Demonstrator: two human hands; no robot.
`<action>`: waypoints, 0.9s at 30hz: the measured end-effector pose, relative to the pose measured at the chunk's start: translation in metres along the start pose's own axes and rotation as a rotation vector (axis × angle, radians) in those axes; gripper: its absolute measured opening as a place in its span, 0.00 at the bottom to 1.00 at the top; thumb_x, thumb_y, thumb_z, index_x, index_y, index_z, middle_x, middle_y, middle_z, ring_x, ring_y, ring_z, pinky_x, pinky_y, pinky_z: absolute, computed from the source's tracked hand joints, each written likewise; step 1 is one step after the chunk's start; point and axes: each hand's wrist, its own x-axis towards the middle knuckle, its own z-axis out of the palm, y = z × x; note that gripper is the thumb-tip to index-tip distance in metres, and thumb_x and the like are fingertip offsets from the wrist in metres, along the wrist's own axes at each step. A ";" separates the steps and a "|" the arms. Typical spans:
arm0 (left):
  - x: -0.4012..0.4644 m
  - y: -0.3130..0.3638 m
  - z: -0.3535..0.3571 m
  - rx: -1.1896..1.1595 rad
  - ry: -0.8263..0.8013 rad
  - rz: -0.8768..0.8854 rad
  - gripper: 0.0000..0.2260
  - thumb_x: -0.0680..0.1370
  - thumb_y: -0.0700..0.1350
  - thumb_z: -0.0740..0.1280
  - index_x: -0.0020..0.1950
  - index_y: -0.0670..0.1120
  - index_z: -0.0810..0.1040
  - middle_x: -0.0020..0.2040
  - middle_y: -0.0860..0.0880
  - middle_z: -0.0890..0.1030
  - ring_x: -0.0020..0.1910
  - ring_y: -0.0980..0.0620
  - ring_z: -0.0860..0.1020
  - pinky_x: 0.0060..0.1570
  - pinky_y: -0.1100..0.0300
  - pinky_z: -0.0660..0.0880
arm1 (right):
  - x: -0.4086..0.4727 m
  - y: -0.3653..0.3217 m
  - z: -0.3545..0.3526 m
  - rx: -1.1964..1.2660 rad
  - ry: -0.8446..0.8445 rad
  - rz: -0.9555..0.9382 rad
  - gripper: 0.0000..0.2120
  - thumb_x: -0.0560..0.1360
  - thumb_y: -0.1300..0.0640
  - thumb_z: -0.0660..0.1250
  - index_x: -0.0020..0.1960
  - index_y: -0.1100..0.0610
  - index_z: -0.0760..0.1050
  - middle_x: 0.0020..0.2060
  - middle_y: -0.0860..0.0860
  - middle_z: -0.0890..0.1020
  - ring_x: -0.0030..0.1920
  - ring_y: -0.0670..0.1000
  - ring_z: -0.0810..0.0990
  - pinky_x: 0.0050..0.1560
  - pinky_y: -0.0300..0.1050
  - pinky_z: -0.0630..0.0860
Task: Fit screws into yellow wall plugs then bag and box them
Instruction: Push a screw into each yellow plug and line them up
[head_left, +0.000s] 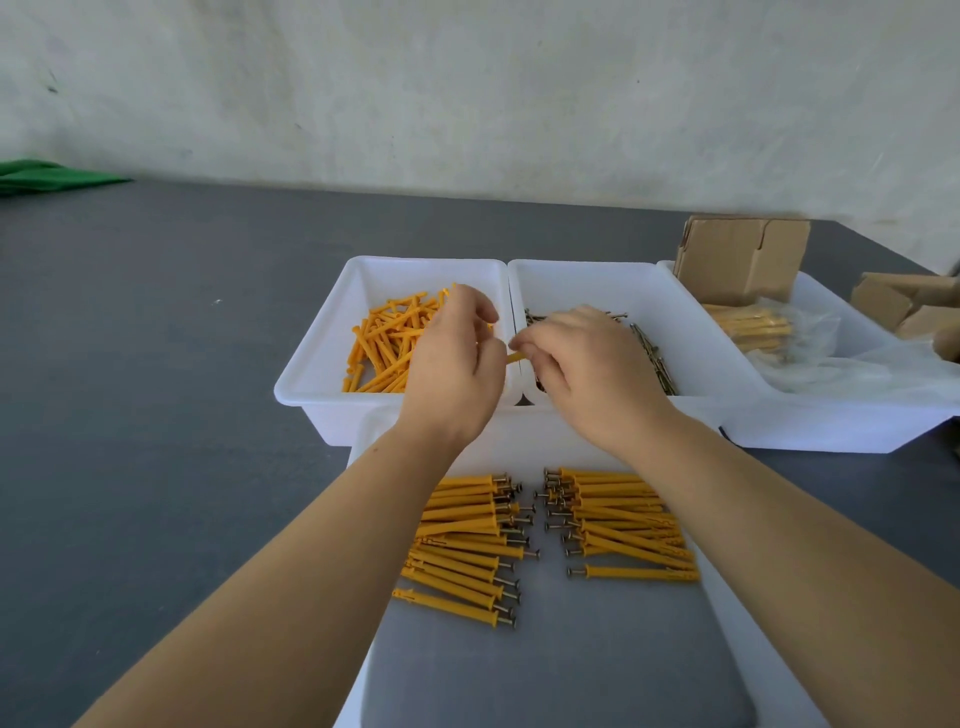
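- Yellow plastic shows between my two hands: a single wall plug (515, 357) spans the gap between them, over the seam where the two far bins meet.
- My left hand (453, 364) is curled, its fingers closed on one end of that plug; it hovers over the near right corner of the plug bin (317, 343).
- My right hand (587, 369) has thumb and forefinger pinched together at the plug's other end; whether a screw sits in that pinch I cannot tell.
- Taking the plug bin as my landmark: it is white plastic and holds a loose heap of empty plugs (387, 343).
- Touching the plug bin's right wall stands the screw bin (582, 275), with dark screws (652, 353) lying partly under my right hand.
- Further right of the plug bin, past the screw bin, a third white bin (831, 426) holds clear bags of finished plugs (753, 325) and a folded cardboard box (740, 260).
- Nearer to me than the plug bin, a shallow tray (722, 597) carries two fans of assembled plugs with screws, one left pile (467, 540) and one right pile (623, 525), their screw heads facing each other across a bare strip.
- Far left of the plug bin, at the table's back edge, lies a green cloth (47, 176).
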 end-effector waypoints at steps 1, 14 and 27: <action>0.000 0.000 -0.002 -0.010 0.026 -0.019 0.08 0.75 0.36 0.57 0.51 0.45 0.69 0.41 0.47 0.76 0.36 0.48 0.75 0.36 0.48 0.74 | -0.001 -0.001 0.000 0.002 -0.034 -0.009 0.12 0.82 0.56 0.60 0.57 0.54 0.81 0.46 0.50 0.83 0.49 0.53 0.78 0.47 0.50 0.74; 0.010 -0.027 -0.020 -0.036 0.304 -0.389 0.10 0.76 0.45 0.54 0.50 0.49 0.74 0.34 0.51 0.76 0.33 0.50 0.74 0.36 0.51 0.73 | -0.011 -0.018 -0.007 -0.018 -0.198 -0.149 0.06 0.80 0.49 0.64 0.53 0.44 0.79 0.37 0.44 0.70 0.41 0.47 0.71 0.36 0.43 0.63; 0.012 -0.043 -0.016 0.505 -0.187 -0.334 0.10 0.79 0.46 0.61 0.58 0.52 0.78 0.58 0.51 0.77 0.51 0.47 0.77 0.46 0.52 0.76 | -0.017 -0.035 0.021 -0.056 -0.423 -0.243 0.11 0.76 0.46 0.68 0.53 0.51 0.77 0.47 0.47 0.75 0.48 0.51 0.75 0.42 0.45 0.69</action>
